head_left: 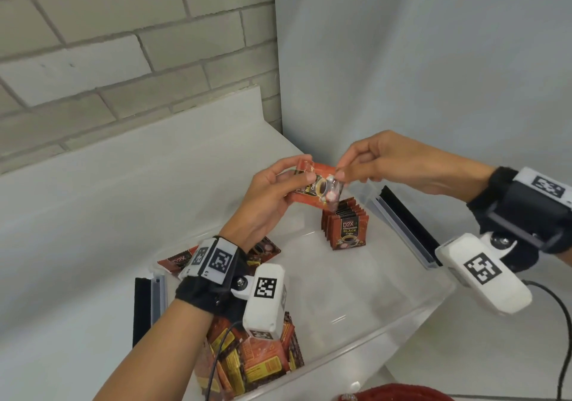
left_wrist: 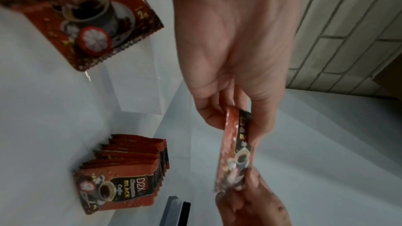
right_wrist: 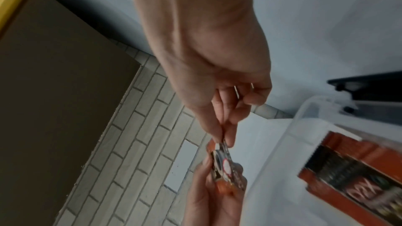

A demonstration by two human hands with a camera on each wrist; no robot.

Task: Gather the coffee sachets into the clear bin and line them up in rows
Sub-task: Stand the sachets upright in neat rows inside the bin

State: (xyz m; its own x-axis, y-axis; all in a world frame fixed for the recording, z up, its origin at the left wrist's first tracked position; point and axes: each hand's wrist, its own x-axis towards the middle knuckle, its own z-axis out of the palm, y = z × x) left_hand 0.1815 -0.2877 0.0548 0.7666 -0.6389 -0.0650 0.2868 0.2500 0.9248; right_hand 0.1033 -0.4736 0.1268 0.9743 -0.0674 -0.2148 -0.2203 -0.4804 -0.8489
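Note:
Above the far end of the clear bin (head_left: 387,332) both hands hold one red coffee sachet (head_left: 312,187) (left_wrist: 236,145) (right_wrist: 224,166). My left hand (head_left: 272,196) (left_wrist: 234,78) grips its left end between thumb and fingers. My right hand (head_left: 383,162) (right_wrist: 217,92) pinches its right end. Just below, a row of upright sachets (head_left: 345,224) (left_wrist: 126,169) stands against the bin's far wall. A loose pile of sachets (head_left: 257,360) lies in the bin's near left corner, partly hidden by my left wrist.
Two sachets (head_left: 192,256) lie near the bin's left rim behind my left wrist. Black and grey latch handles sit at the bin's left (head_left: 148,304) and right (head_left: 402,224) ends. A brick wall (head_left: 123,45) and white panel stand behind the counter.

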